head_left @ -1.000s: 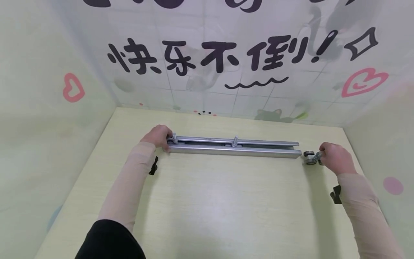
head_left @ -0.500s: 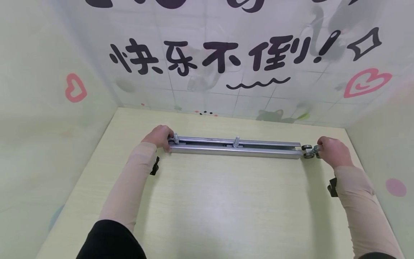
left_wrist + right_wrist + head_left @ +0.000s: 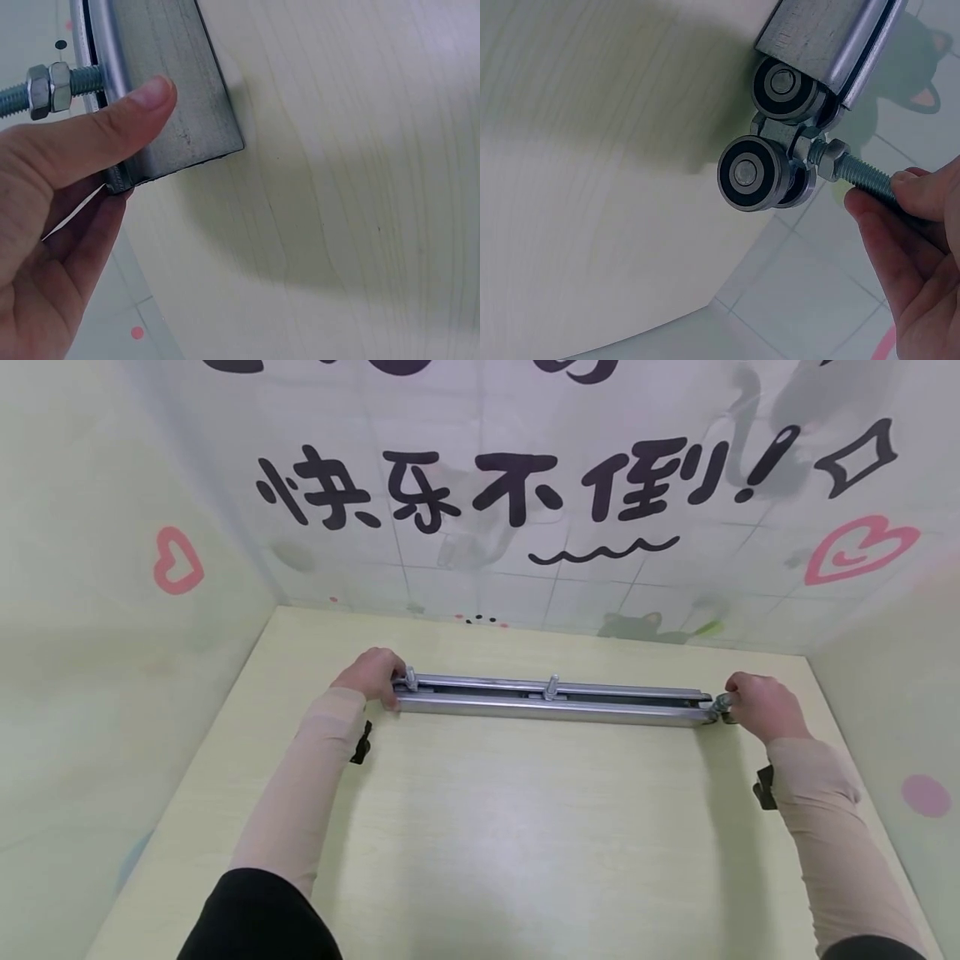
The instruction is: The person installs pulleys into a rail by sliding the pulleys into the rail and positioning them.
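Head view: a long metal rail (image 3: pixel 551 703) lies across the table (image 3: pixel 480 843), near its far edge. The left hand (image 3: pixel 372 674) holds the rail's left end, fingers curled round it. The right hand (image 3: pixel 757 706) is at the rail's right end and pinches the bolt of a roller (image 3: pixel 722 704).

Left wrist view: the thumb (image 3: pixel 105 127) presses flat on the rail's (image 3: pixel 161 90) side, beside a bolt with nuts (image 3: pixel 49 86). It is good to hold this end firm so the rail does not slide.

Right wrist view: the fingers (image 3: pixel 900 217) pinch the roller's threaded bolt (image 3: pixel 862 176). One wheel (image 3: pixel 778 84) sits just inside the rail's (image 3: pixel 829 30) open end. The other wheel (image 3: pixel 748 172) is outside. I think the roller should be pushed straight along the rail, level, not tipped, so the wheels do not jam.
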